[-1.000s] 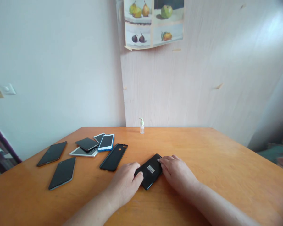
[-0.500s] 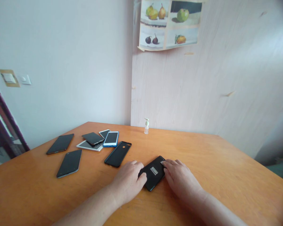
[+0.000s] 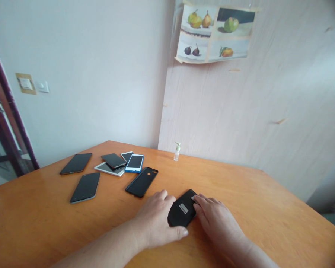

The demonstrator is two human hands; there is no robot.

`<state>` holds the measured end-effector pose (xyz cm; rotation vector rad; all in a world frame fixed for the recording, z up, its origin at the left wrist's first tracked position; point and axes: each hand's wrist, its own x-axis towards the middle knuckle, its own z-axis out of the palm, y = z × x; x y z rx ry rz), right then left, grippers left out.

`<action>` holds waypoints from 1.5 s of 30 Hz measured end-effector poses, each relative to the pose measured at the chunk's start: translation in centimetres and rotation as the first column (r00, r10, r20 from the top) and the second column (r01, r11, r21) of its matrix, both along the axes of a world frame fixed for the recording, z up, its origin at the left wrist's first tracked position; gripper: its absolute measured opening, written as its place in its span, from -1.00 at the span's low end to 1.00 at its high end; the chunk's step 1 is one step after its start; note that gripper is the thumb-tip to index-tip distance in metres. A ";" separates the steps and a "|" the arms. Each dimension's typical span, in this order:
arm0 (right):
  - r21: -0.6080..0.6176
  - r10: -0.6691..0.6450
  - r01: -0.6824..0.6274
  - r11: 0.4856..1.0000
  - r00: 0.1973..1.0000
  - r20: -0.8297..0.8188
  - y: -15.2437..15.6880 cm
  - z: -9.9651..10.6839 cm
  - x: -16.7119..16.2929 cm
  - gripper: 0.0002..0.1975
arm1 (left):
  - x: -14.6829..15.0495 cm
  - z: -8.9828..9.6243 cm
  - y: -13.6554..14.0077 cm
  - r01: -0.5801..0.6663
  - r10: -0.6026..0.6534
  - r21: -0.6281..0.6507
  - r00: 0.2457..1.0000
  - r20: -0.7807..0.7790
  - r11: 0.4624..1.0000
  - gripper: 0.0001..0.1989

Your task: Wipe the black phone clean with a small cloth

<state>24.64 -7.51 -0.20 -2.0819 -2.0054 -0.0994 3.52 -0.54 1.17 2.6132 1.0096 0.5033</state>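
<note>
A black phone [image 3: 181,216] lies on the table with a pale rectangular label on its upper face. My left hand [image 3: 155,217] is spread around the phone's near left end, fingers beyond it and thumb stretched out at the front, covering that corner. My right hand [image 3: 216,216] is over the phone's far right edge, its fingers bunched together and pressed down. A small whitish bit shows under those fingertips; I cannot make out what it is. Beyond my left hand lies a black phone case [image 3: 142,182], hollow side up, with a round hole.
Several phones lie at the left: a dark one [image 3: 76,163], a grey-edged one [image 3: 85,188], a blue-edged white one [image 3: 134,163] and a black one [image 3: 113,160] on a white one [image 3: 106,168]. A small pump bottle [image 3: 176,153] stands near the back edge of the wooden table [image 3: 234,182].
My left thumb has swung away from the phone's top toward its near side, and the left hand has opened wider. My right hand stays at the right edge. The camera view has shifted and tilted slightly.
</note>
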 end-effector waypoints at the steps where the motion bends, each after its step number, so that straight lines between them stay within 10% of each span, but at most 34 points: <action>1: -0.010 -0.003 0.003 1.000 1.000 0.000 -0.1 0.1 -0.1 -0.56 | 0.0 0.0 -0.1 0.009 -0.009 0.002 1.000 -0.005 1.000 -0.45; 10: -0.123 0.394 -0.411 0.903 0.908 -0.143 -1.7 1.5 -2.8 -0.52 | 0.3 -1.5 0.6 0.062 -0.055 -0.042 0.988 0.147 0.997 -0.32; 17: -0.120 0.060 -0.060 0.991 0.998 -0.005 -0.2 -0.2 0.7 -0.47 | 0.4 -1.4 0.6 0.053 -0.039 -0.082 0.987 0.153 0.995 -0.13; 23: -0.191 0.374 -0.397 0.898 0.916 -0.149 -1.1 1.1 -3.0 -0.47 | 0.4 -1.7 0.8 0.094 -0.078 -0.073 0.977 0.200 0.993 -0.12; 30: -0.131 0.035 -0.044 0.990 0.997 -0.072 0.8 -1.0 0.8 -0.42 | 0.6 -1.6 0.7 0.054 -0.039 -0.089 0.986 0.161 0.995 0.04; 36: -0.202 0.403 -0.434 0.878 0.898 -0.177 -0.9 1.1 -3.6 -0.47 | 0.6 -2.1 1.2 0.115 -0.099 -0.066 0.975 0.201 0.991 0.01; 42: -0.143 0.057 -0.063 0.988 0.997 -0.046 0.5 -0.7 0.8 -0.43 | 0.5 -1.6 0.9 0.072 -0.055 -0.103 0.986 0.160 0.992 0.11; 45: -0.164 0.124 -0.129 0.978 0.992 -0.036 -0.2 -0.1 0.1 -0.42 | 0.5 -1.6 0.9 0.077 -0.062 -0.090 0.985 0.158 0.993 0.10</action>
